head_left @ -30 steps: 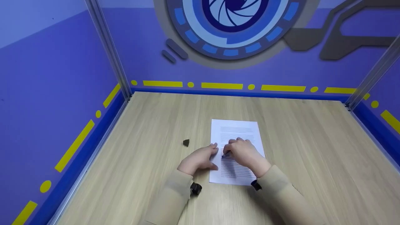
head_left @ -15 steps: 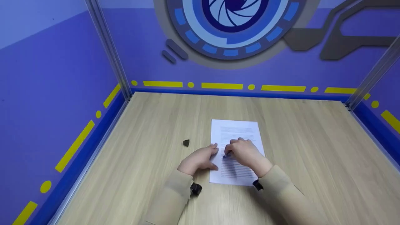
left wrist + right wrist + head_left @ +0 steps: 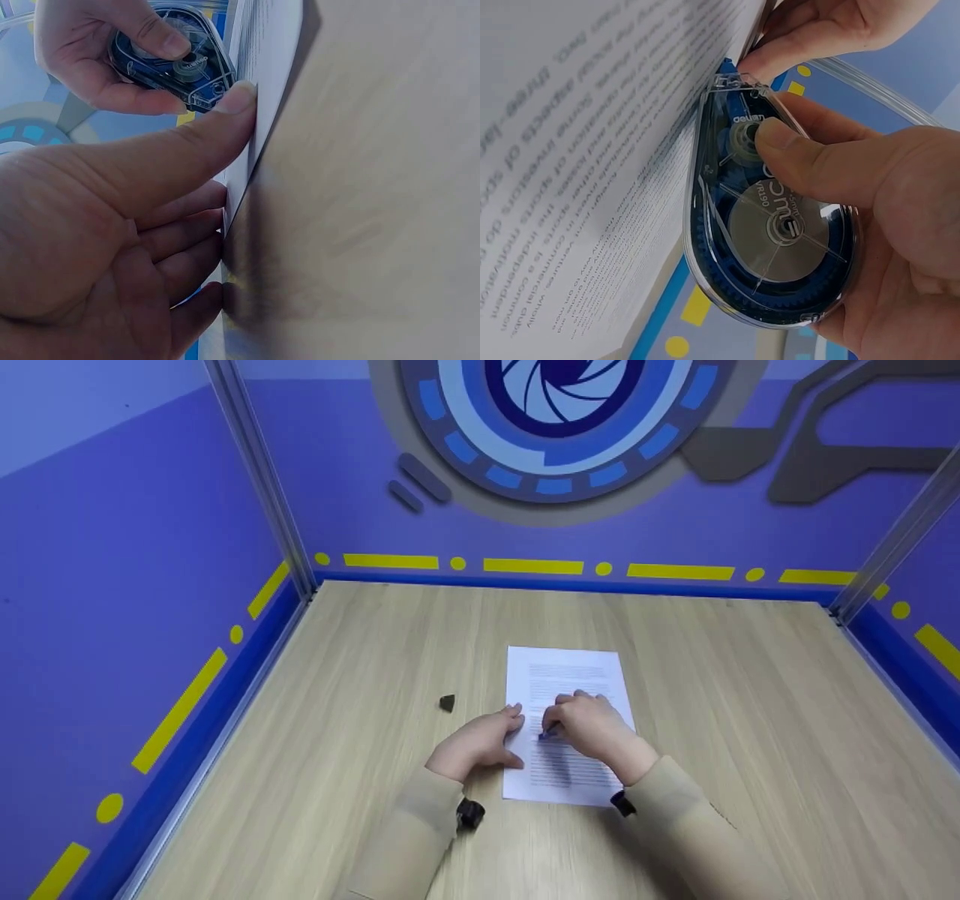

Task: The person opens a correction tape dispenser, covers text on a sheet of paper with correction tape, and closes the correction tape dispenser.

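A printed sheet of paper [image 3: 517,784] lies flat on the wooden table. My left hand [image 3: 480,741] rests at its left edge, thumb on the paper and the other fingers extended along the margin, as the left wrist view shows. A correction tape dispenser [image 3: 780,232] with a clear and blue case is pinched in my right hand [image 3: 592,727], the thumb [image 3: 802,154] across its side. Its blue tip [image 3: 726,69] meets the printed lines, near the left part of the text. From the head view my right hand hides most of the dispenser.
A small dark wedge-shaped piece [image 3: 448,703] lies on the table [image 3: 360,720], left of the paper. Blue-purple panels [image 3: 315,472] with metal corner posts [image 3: 259,472] enclose the table at the back and sides.
My right hand has slid slightly to the right across the paper with the correction tape dispenser. The left hand, the paper and the dark piece stay where they were.
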